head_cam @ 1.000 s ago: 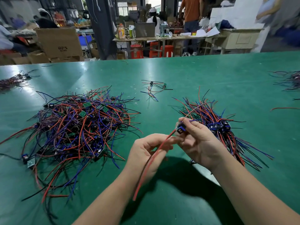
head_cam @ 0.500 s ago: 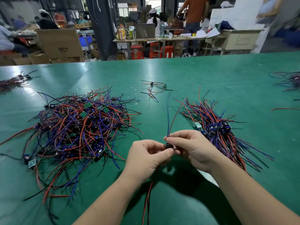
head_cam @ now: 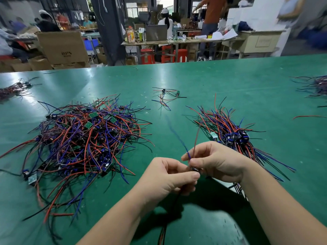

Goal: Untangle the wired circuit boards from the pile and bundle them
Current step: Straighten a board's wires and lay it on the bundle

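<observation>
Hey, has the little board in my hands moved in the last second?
Yes: the board has dropped toward you, away from the sorted bundle on the right.

Hands: two are showing, the left hand (head_cam: pixel 166 175) and the right hand (head_cam: pixel 217 161), meeting near the tabletop's (head_cam: pixel 212 82) near edge.
Held item: one wired circuit board (head_cam: pixel 194 169) is being pinched between them.
Wires rising from it: two are sticking up, a blue wire (head_cam: pixel 177 137) and a red wire (head_cam: pixel 196 138), both blurred.
Heaps: four are lying out there. They are the tangled pile (head_cam: pixel 79 138) toward the left edge, the combed bundle (head_cam: pixel 233 137) toward the right, a far-left heap (head_cam: pixel 14 89) and a right-edge heap (head_cam: pixel 316 85).
Small cluster (head_cam: pixel 165 94): one is sitting mid-table toward the far edge.
Loose red strand (head_cam: pixel 307 117): one is lying by the right edge.
Boards per heap: too tangled, I am not getting a count.
</observation>
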`<state>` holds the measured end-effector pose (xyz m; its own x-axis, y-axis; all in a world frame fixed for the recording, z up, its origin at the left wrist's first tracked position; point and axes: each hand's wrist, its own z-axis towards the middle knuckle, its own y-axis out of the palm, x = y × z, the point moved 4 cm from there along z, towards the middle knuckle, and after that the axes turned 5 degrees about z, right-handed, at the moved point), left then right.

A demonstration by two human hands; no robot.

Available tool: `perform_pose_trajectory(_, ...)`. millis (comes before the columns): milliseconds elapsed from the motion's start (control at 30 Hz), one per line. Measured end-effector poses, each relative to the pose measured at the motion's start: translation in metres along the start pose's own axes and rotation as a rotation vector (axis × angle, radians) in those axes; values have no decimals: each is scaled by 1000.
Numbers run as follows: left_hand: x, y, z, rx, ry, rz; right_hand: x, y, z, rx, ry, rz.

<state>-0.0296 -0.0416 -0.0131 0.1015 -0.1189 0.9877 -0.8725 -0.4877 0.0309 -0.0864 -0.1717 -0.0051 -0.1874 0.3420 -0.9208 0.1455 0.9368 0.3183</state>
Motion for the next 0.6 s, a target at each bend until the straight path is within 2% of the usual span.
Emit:
perform_pose_trajectory(133,1,-2,-1,32,-23,-49,0,-2,3,97,-63,0)
perform_pose_trajectory(300,-6,-8,3,113,-117,79,6,-7,7,223,-54,-143)
perform_pose_trajectory(400,-10,-7,1,34,-200,218,3,-20,7,335,-49,-170)
perform_pose_trajectory(500,-13,-2,-3,-100,-254,235,-11,-45,0,510,-100,16)
perform_pose_trajectory(600,-11,2,-4,-178,-257,252,-21,-62,-5,642,-225,160)
